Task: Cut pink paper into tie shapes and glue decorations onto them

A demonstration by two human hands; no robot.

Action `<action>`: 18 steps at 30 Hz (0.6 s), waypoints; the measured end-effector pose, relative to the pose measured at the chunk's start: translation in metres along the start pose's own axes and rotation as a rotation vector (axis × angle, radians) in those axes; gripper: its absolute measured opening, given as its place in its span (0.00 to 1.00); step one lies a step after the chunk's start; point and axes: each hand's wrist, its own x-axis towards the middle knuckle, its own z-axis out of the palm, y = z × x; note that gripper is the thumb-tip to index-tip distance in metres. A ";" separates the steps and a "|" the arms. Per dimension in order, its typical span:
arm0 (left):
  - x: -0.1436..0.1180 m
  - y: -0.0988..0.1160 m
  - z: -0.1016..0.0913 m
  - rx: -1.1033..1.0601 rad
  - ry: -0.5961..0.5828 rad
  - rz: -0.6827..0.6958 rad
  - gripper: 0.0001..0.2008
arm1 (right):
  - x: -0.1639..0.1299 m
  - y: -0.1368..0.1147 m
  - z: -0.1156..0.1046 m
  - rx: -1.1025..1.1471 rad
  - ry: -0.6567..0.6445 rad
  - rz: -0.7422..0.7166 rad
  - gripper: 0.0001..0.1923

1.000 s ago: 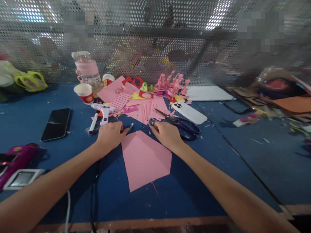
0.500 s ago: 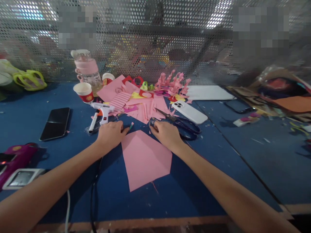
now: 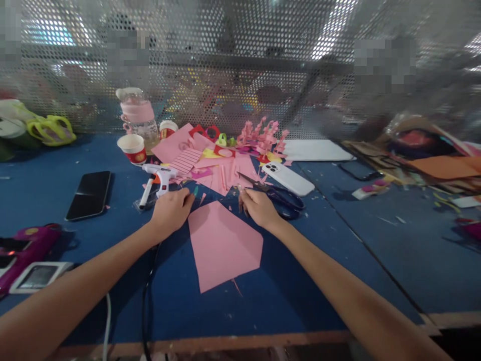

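A pink paper sheet [image 3: 225, 250], cut with several angled edges, lies flat on the blue table in front of me. My left hand [image 3: 173, 210] is at its upper left corner, fingers curled in. A small teal tip [image 3: 196, 191] shows at the thumb; whether it is a nail or a held piece is unclear. Beyond the sheet's upper right edge, my right hand [image 3: 257, 205] hovers with loosely bent fingers apart. Close to it lie dark-handled scissors [image 3: 283, 196], blades pointing left. A small pink paper scrap [image 3: 203, 198] is between the hands.
A white glue gun [image 3: 164, 178], a marker [image 3: 147, 193] and a black phone [image 3: 90, 194] are left. Pink paper scraps [image 3: 210, 180] lie behind the hands. A white phone [image 3: 288, 179] sits right, and a paper cup [image 3: 133, 149] and bottle [image 3: 138, 118] stand at back.
My right hand's fingers have loosened and shifted slightly. The pink scrap that was at my left fingertips is now apart from them. The whole view has moved a little.
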 end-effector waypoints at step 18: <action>0.000 0.002 -0.002 -0.559 0.106 -0.124 0.15 | -0.002 -0.003 0.000 0.385 -0.044 -0.126 0.27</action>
